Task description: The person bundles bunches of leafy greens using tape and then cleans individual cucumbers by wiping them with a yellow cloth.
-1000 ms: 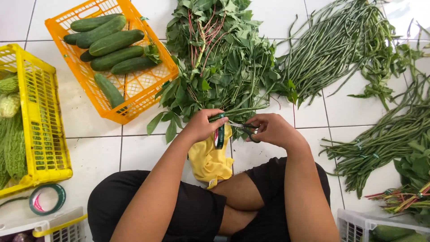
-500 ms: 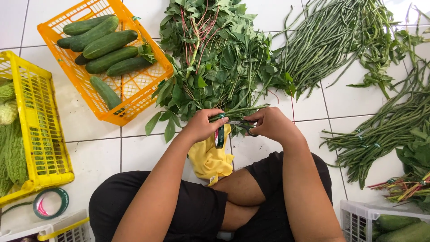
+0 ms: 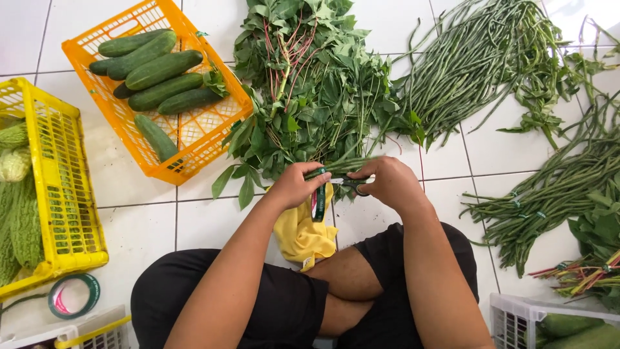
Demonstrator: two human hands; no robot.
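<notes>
Both hands sit slightly lower in view than before, meeting at a bundle of green stems (image 3: 341,167).
Left hand (image 3: 296,184) pinches the stems and a green tape strip (image 3: 318,201); right hand (image 3: 387,182) closes around scissors (image 3: 354,184), above a yellow cloth (image 3: 300,234).

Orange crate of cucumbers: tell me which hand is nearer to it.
Left. The left hand is just right of the orange crate's near corner; the right hand lies farther right, beyond the left hand.
</notes>
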